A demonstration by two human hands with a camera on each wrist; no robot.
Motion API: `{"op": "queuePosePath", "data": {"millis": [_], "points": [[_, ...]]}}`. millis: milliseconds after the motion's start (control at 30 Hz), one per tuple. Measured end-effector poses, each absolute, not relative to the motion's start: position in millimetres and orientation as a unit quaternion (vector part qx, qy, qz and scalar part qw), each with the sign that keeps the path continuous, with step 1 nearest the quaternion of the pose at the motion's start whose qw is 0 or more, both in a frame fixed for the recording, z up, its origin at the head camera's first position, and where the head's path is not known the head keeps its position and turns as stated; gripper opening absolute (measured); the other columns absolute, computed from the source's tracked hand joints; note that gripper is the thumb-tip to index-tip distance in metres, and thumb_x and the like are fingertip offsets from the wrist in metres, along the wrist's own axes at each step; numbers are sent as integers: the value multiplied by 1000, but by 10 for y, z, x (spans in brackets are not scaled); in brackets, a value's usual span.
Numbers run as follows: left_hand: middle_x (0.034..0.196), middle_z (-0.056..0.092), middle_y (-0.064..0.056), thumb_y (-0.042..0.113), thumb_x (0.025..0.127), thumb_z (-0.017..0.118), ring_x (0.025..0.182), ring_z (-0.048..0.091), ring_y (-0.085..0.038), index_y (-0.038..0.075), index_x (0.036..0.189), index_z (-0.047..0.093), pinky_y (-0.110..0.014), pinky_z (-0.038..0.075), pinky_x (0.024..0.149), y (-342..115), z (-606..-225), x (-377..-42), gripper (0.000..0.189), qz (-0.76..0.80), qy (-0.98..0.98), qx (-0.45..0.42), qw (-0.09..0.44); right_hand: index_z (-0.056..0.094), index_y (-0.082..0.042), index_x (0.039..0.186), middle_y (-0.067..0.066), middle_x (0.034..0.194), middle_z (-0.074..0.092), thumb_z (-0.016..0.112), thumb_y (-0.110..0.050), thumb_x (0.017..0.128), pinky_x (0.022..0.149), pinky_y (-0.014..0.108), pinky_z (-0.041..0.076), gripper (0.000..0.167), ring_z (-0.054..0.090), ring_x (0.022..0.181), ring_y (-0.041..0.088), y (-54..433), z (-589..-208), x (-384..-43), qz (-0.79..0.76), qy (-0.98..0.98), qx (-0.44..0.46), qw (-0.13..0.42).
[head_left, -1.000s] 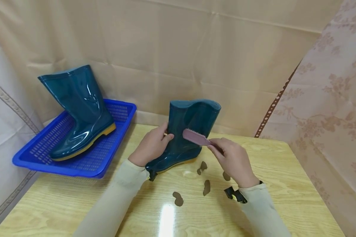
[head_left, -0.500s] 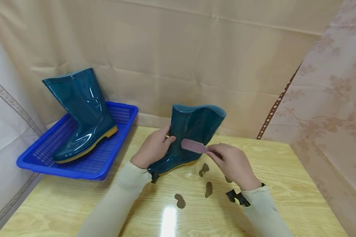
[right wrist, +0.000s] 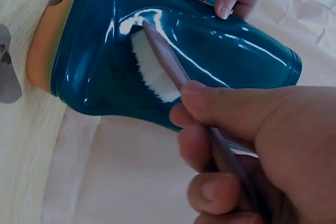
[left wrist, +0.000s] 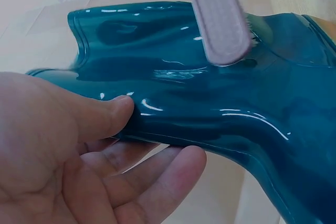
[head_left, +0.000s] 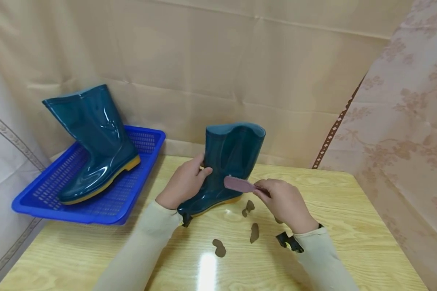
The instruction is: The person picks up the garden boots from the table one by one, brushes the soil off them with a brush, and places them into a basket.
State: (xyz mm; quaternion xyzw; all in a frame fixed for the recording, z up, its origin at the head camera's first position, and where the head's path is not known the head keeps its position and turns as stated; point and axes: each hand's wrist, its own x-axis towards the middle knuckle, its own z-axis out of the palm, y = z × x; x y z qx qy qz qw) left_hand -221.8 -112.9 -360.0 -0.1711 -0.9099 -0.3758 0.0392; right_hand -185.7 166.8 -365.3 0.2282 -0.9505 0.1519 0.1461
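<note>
A dark teal rain boot (head_left: 233, 153) with a yellow sole stands on the table, its toe toward the front left. My left hand (head_left: 185, 180) grips the front of its shaft; in the left wrist view the thumb (left wrist: 118, 114) lies on the near side and the fingers curl beneath. My right hand (head_left: 284, 202) holds a mauve scrub brush (head_left: 239, 184) by its handle. White bristles (right wrist: 152, 69) touch the boot low on the shaft, near the ankle, in the right wrist view.
Another teal boot (head_left: 98, 141) leans in a blue plastic basket (head_left: 118, 214) at the left. Several brown, mud-like patches (head_left: 219, 248) lie on the wooden table (head_left: 335, 226) in front of the boot. A beige curtain (head_left: 189, 72) hangs close behind.
The brush in my right hand has slid down the boot's shaft toward the ankle. The left hand keeps its hold. The boot tilted slightly and came back, and the head view shifted a little.
</note>
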Motion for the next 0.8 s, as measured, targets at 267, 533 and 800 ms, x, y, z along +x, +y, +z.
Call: {"op": "queuePosePath", "data": {"millis": [267, 533, 800], "points": [[108, 68, -8, 23, 109, 56, 87, 63, -23, 12, 121, 55, -43, 54, 80, -1124, -3594, -2201, 16, -384, -907, -163, 46, 80, -16, 105, -6, 82, 69, 76, -25, 96, 53, 24, 42, 14, 51, 60, 3, 1621, -3653, -1854, 155, -926, 260, 226], [95, 63, -5, 22, 109, 56, 80, 57, -23, 12, 115, 55, -38, 49, 74, -1090, -3620, -2175, 11, -382, -910, -156, 42, 81, -15, 105, -6, 81, 70, 79, -20, 93, 53, 24, 42, 13, 52, 60, 2, 1622, -3702, -1834, 168, -923, 253, 238], [97, 65, -6, 21, 108, 57, 81, 58, -22, 11, 117, 55, -39, 52, 75, -1107, -3646, -2219, 13, -385, -908, -154, 59, 82, -18, 103, -5, 91, 76, 76, -22, 96, 61, 28, 52, 10, 63, 70, 4, 1627, -3725, -1874, 169, -948, 229, 139]]}}
